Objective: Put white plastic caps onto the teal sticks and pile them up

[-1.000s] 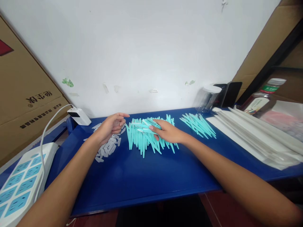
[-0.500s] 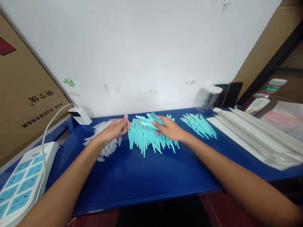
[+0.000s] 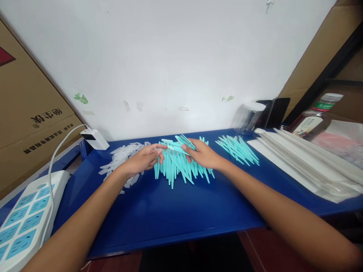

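My right hand is closed around a small bundle of turquoise eyebrow razors, their thin ends fanned toward the left. One of them points out lower than the rest, with a pale, shiny end. My left hand has its index finger stretched out to that end, and the fingertip appears to touch it. The other left fingers are loosely bent, with nothing visible in them. Beneath both hands lies a wide pile of turquoise razors. Behind and below my left hand spreads a heap of translucent white caps, partly hidden by it.
A smaller razor pile lies to the right on the blue table. White plastic sleeves, a clear jar and a bottle are further right. At left are a power strip and a white charger.
My left hand has gone from a pinch to a stretched index finger and moved right, to the razor ends. The right hand keeps its bundle in about the same place.
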A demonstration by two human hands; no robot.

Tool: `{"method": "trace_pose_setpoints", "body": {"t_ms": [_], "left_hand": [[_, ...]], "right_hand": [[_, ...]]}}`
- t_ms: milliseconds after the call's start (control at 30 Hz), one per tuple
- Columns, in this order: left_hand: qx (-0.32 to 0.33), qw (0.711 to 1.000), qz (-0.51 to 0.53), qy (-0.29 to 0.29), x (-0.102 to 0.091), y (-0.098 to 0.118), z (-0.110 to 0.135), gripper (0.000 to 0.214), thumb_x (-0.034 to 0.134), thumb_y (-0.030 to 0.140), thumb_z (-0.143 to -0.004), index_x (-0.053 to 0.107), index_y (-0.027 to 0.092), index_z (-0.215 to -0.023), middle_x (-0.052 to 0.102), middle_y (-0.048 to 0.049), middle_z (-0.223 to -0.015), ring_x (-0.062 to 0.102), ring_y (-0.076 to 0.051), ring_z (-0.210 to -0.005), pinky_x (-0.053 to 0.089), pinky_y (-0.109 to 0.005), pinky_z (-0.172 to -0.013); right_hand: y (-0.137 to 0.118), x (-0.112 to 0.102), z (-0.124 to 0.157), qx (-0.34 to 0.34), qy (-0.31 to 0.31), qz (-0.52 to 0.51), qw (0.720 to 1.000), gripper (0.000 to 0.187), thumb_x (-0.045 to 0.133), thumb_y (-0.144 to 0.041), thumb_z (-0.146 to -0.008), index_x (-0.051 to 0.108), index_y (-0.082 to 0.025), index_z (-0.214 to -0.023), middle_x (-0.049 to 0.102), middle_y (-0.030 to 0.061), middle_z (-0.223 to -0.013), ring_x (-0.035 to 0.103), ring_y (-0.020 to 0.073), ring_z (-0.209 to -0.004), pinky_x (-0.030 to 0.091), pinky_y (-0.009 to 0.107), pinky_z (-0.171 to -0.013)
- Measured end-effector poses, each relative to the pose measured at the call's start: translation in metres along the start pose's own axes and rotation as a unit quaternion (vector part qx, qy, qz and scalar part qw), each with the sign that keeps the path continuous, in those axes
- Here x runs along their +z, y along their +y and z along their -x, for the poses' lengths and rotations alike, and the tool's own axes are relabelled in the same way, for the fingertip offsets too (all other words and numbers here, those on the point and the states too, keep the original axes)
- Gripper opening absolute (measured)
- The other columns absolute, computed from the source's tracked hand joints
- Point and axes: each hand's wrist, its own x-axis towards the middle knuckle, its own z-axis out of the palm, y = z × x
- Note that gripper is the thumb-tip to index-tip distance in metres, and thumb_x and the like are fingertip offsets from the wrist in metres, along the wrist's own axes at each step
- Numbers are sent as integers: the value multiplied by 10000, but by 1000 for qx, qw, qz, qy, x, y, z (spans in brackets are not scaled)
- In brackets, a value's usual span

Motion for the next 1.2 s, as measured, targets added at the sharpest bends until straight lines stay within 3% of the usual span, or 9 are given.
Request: {"method": "trace_pose_setpoints", "body": {"t_ms": [167,267,367,533,667,867,967,1067,1200], "left_hand": [[37,997,-62,15,-1,-5,-1,331,517,557,-1015,458,232,-1038,665,-13,-776,318,-96,-503,238,-222,-455],[53,994,-94,23,-1,-9,-4,385,517,605,-1002,483,223,-963,516,43,-624,310,-102,-494,240,-223,-450],[51,995,-70,48,1,-10,-7,492,431,675,-1003,544,199,-961,324,75,-604,229,-101,-491,207,-222,-435],[7,999,-26,31,3,-5,-4,552,394,713,-994,560,189,-952,262,66,-683,193,-100,-526,176,-212,-441],[-16,1000,9,24,5,1,0,480,434,647,-1011,582,192,-975,253,61,-702,172,-99,-532,156,-213,-444],[-8,996,67,59,6,8,0,282,536,437,-994,635,176,-956,274,53,-724,174,-75,-516,129,-216,-446],[11,998,27,64,5,6,-1,318,591,478,-983,663,190,-1098,358,52,-720,212,-64,-507,152,-204,-453],[53,994,-43,80,4,3,-2,448,644,526,-956,618,206,-1268,622,-15,-851,316,-62,-509,222,-202,-459],[95,980,-92,146,2,0,-5,426,719,533,-903,657,170,-1119,784,-113,-972,567,-130,-635,382,-227,-542]], "right_hand": [[2,0,0,3,5,-5,1000,387,426,-544,-1067,501,-219,-870,659,-2,-680,539,149,-560,444,300,-615],[2,-1,0,1,10,1,1000,391,432,-540,-1065,498,-217,-854,657,0,-683,544,150,-575,452,304,-641],[2,-1,0,0,9,2,1000,383,435,-527,-1065,503,-216,-851,651,-4,-676,528,146,-556,445,302,-627],[2,-2,0,-2,11,2,1000,367,434,-520,-1065,504,-217,-869,659,-10,-671,528,147,-551,436,298,-616],[3,-1,-1,-4,10,-2,1000,386,428,-543,-1061,505,-218,-869,659,-6,-670,519,147,-544,428,297,-604],[3,-2,-1,-2,11,1,1000,398,434,-527,-1064,516,-213,-832,654,1,-668,512,142,-547,434,295,-625],[4,-2,-1,-4,11,2,1000,407,432,-525,-1066,528,-209,-827,655,3,-671,531,144,-569,438,291,-639],[3,-2,-2,-10,11,7,1000,439,424,-532,-1069,534,-205,-798,644,2,-664,534,143,-576,437,287,-639],[2,-3,-1,-8,8,10,1000,447,421,-551,-1066,530,-205,-804,646,-3,-659,523,141,-554,427,288,-613]]}}
